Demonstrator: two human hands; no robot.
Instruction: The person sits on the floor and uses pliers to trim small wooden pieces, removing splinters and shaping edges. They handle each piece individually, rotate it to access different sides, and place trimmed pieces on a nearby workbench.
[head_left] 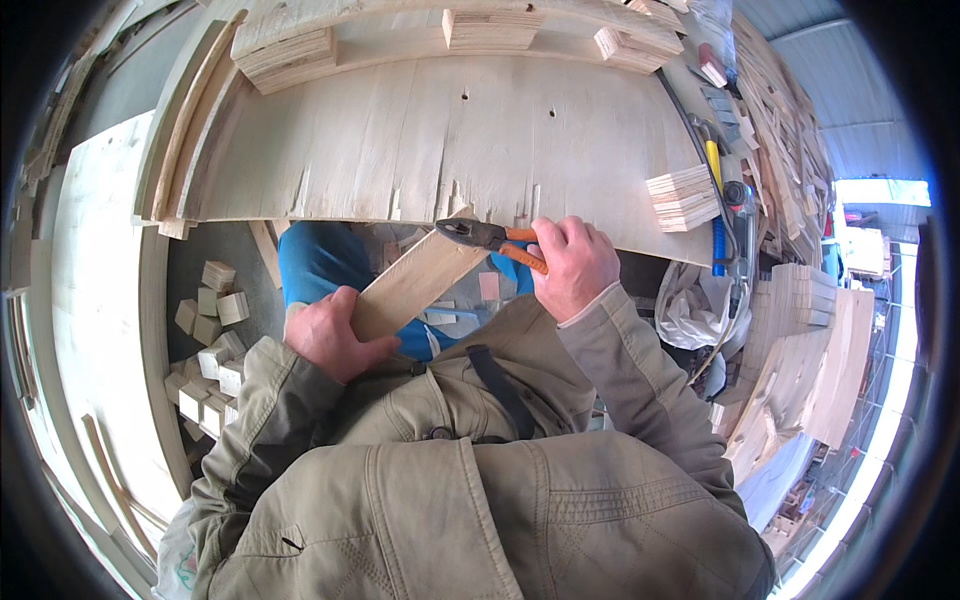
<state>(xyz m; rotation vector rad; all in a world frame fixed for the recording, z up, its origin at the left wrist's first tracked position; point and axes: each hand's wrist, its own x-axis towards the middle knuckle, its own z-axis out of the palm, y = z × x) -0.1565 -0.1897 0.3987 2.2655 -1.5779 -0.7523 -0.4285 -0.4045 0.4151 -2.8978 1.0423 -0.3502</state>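
The board slants between left hand — gripping it — and right hand, gripping pliers.

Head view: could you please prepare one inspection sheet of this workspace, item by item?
Surface: pale wooden panel, near edge splintered, two dark holes.
Work items: narrow board; orange-handled pliers at its far end, whether gripping it is unclear.
Clutter: layered wood block on the panel's right; loose blocks piled at lower left.
Hands: left hand holds the board; right hand holds the pliers.
Cables: dark thin strip at right; cable or bar, cannot tell.
Surroundings: stacked timber at right.
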